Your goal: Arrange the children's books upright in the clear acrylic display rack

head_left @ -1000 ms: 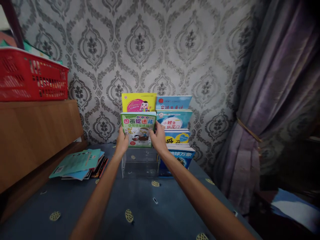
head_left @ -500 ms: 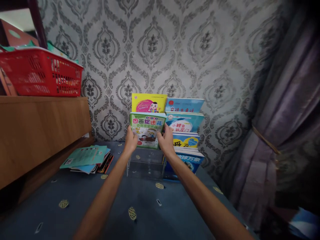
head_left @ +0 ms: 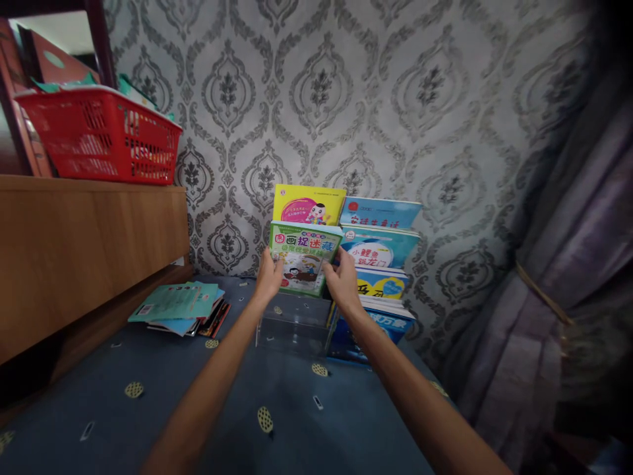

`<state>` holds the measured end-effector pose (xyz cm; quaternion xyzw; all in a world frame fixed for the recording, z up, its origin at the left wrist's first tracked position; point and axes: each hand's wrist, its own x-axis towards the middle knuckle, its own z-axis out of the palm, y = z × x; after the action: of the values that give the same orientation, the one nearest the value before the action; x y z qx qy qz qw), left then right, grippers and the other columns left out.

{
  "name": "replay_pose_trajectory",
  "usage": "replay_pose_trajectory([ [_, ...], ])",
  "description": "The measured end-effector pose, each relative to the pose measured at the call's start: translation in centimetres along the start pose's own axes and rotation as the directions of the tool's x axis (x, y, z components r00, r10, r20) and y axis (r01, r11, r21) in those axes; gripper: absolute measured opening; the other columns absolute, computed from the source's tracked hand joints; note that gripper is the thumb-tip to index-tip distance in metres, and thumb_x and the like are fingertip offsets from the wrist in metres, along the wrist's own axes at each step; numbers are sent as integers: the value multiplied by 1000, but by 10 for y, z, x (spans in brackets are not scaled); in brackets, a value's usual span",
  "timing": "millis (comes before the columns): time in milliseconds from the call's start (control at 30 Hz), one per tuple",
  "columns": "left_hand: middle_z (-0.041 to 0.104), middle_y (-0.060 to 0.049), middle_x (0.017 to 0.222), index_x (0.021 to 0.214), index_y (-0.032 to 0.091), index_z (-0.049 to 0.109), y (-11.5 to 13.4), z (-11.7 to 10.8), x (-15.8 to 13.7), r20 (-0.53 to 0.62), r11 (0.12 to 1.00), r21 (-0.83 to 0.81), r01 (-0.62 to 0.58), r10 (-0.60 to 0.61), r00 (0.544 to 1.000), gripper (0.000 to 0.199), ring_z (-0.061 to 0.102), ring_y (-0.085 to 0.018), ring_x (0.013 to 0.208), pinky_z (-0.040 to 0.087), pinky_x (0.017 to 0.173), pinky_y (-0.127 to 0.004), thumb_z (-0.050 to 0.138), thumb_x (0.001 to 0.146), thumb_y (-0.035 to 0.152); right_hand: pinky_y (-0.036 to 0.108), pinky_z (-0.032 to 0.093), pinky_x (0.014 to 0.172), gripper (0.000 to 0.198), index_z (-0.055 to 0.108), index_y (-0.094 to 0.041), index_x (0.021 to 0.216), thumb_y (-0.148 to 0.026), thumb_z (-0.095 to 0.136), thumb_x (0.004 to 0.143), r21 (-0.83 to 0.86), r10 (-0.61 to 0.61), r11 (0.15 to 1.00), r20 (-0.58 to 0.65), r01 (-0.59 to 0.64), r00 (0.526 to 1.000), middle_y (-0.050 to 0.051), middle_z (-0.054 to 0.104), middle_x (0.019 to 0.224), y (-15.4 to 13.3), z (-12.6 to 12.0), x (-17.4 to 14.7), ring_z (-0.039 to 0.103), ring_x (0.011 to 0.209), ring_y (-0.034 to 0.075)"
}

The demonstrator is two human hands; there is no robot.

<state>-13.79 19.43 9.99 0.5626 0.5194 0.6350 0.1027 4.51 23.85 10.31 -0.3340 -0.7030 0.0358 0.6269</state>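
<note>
A green-bordered children's picture book (head_left: 302, 260) stands upright between my two hands, its cover facing me. My left hand (head_left: 270, 274) is closed on its left edge, thumb on the cover. On the right edge my right hand (head_left: 342, 278) grips it the same way. Behind it rises a yellow book (head_left: 311, 203). The books are in a clear tiered book rack (head_left: 293, 335), whose lower left front holds nothing. The rack's right column carries a blue book (head_left: 380, 210), a teal book (head_left: 388, 244), a blue-and-yellow book (head_left: 390, 285) and a dark blue book (head_left: 349, 340).
A loose pile of thin books (head_left: 180, 305) lies to the left on the dark blue patterned cloth (head_left: 222, 409). Above it, a red basket (head_left: 103, 142) rests on a wooden cabinet (head_left: 93, 254). A tied curtain (head_left: 524, 356) hangs at right, before the patterned wall.
The view has shifted slightly, so the scene sits further right. Both hands keep hold of the green-bordered picture book, which stays in about the same place in the rack.
</note>
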Motion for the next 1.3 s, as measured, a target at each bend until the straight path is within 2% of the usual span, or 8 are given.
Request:
replay_pose_trajectory([
  [167, 69, -14, 117, 117, 17, 57, 16, -10, 19, -29, 1000, 25, 19, -18, 999, 31, 64, -26, 111, 49, 96, -38, 38, 101, 36, 63, 40, 105, 61, 39, -20, 146, -28, 50, 86, -82, -73, 994, -5, 72, 997, 16, 53, 126, -22, -8, 3, 47, 121, 35],
  [333, 72, -11, 100, 96, 18, 62, 23, -11, 45, -35, 996, 87, 35, -32, 999, 26, 66, -23, 94, 50, 82, -32, 43, 99, 35, 64, 31, 114, 68, 20, -15, 155, -25, 43, 92, -205, -186, 964, -61, 170, 981, 21, 35, 147, -40, -6, 4, 32, 141, 37],
  [433, 72, -11, 98, 92, 17, 62, 23, -9, 54, -51, 990, 129, 56, -50, 997, 26, 65, -23, 91, 48, 78, -31, 44, 98, 34, 65, 31, 114, 68, 16, -17, 156, -23, 41, 93, -277, -254, 931, -29, 236, 967, 21, 30, 153, -44, -5, 3, 27, 145, 37],
  [700, 72, -12, 98, 94, 18, 63, 28, -5, 59, -79, 964, 248, 95, -78, 994, 27, 66, -27, 94, 46, 80, -33, 44, 99, 36, 61, 39, 112, 51, 47, -16, 139, -15, 45, 88, -248, -397, 865, 197, 437, 897, 20, 41, 149, -38, 6, 5, 37, 141, 35],
  [933, 71, -12, 104, 102, 19, 61, 23, -4, 57, -78, 952, 298, 70, -49, 996, 23, 66, -27, 101, 47, 86, -36, 43, 100, 33, 63, 36, 114, 50, 56, -11, 132, -15, 50, 83, -227, -295, 900, 309, 371, 904, 22, 44, 148, -12, 31, 8, 39, 140, 38],
  [1033, 68, -12, 111, 112, 19, 57, 20, -5, 50, -71, 953, 300, 37, -17, 997, 19, 64, -26, 106, 47, 91, -37, 47, 97, 25, 62, 35, 115, 50, 57, -11, 132, -16, 51, 82, -230, -272, 906, 328, 356, 904, 22, 45, 149, -6, 34, 6, 39, 141, 38],
  [1133, 63, -12, 120, 123, 20, 50, 19, -9, 43, -85, 950, 313, -21, 50, 995, 32, 60, -26, 112, 47, 96, -38, 49, 92, 15, 62, 36, 116, 50, 57, -9, 131, -16, 51, 82, -244, -270, 902, 327, 357, 906, 22, 45, 149, -3, 35, 4, 39, 141, 39],
  [1300, 58, -12, 121, 140, 22, 44, 27, -24, 52, -78, 862, 418, -287, 349, 934, 53, 54, -27, 118, 45, 101, -41, 42, 90, 6, 63, 37, 114, 48, 59, -14, 130, -16, 50, 83, -229, -292, 897, 336, 378, 895, 19, 48, 148, -1, 34, 4, 41, 141, 38],
])
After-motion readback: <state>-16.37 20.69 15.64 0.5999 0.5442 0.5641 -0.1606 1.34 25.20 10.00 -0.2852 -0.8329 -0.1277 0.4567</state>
